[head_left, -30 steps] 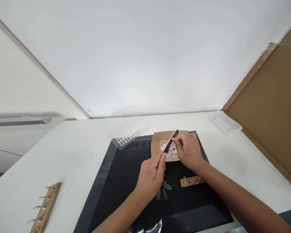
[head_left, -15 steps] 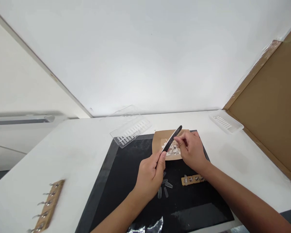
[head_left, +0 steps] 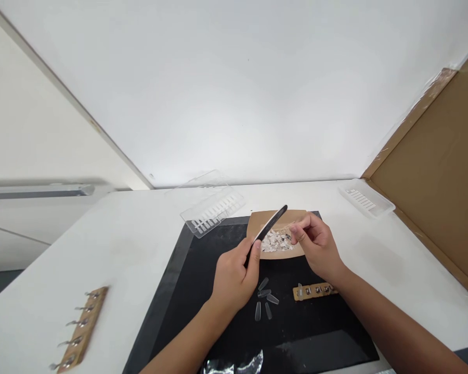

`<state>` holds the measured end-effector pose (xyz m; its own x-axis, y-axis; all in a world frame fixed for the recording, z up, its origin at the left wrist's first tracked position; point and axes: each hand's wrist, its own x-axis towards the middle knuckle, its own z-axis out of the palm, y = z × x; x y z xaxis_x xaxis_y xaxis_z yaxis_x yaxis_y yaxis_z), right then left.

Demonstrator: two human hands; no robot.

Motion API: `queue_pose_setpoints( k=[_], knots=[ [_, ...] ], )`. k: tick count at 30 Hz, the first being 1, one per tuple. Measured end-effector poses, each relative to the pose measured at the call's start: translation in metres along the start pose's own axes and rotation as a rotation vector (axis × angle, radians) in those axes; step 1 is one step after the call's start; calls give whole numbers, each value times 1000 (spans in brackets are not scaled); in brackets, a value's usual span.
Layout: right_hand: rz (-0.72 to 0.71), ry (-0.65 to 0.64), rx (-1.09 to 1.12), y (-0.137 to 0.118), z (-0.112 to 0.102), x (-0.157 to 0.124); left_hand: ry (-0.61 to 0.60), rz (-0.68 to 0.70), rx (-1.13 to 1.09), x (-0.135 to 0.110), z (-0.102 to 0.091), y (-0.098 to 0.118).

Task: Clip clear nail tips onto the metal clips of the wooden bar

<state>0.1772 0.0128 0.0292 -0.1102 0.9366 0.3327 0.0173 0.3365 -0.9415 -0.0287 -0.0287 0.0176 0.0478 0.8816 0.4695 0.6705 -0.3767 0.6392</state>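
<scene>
My left hand point(head_left: 236, 275) is closed around the lower end of a black nail file point(head_left: 272, 222), which points up and to the right. Thumb and fingers of my right hand point(head_left: 317, 244) pinch a faint, see-through nail tip, mostly hidden by the fingers, just right of the file and apart from it. Below both hands is a brown paper tray point(head_left: 256, 223) holding white scraps point(head_left: 275, 241). Several clear nail tips point(head_left: 272, 299) lie loose on the black mat point(head_left: 203, 280). Under my right wrist sits a wooden strip point(head_left: 312, 291) with metal studs and one clear tip standing on it.
A clear plastic box point(head_left: 212, 213) with its lid raised stands at the mat's far left corner. Another clear tray point(head_left: 366, 200) is at the back right, beside a cardboard panel point(head_left: 432, 140). At left lies a wooden strip with metal clips point(head_left: 83, 330). Shiny plastic point(head_left: 234, 363) is at the front.
My right hand has drawn away from the file, slightly right and down. My left hand and the file have shifted a little left, uncovering more of the white scraps and loose tips.
</scene>
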Motion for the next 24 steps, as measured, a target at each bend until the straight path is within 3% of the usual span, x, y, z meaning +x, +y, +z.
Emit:
queue_pose_setpoints(
  k=[6, 15, 19, 24],
  knots=[
    [8, 67, 55, -5, -7, 3, 43, -22, 293, 9, -9, -14],
    [-54, 82, 64, -3, -14, 0, 32, -281, 563, 22, -24, -18],
    [-216, 73, -91, -5, -14, -7, -70, -388, 642, 28, -32, -14],
    [-557, -10, -523, -11, -18, -10, -169, -453, 698, 29, -34, -12]
  ],
)
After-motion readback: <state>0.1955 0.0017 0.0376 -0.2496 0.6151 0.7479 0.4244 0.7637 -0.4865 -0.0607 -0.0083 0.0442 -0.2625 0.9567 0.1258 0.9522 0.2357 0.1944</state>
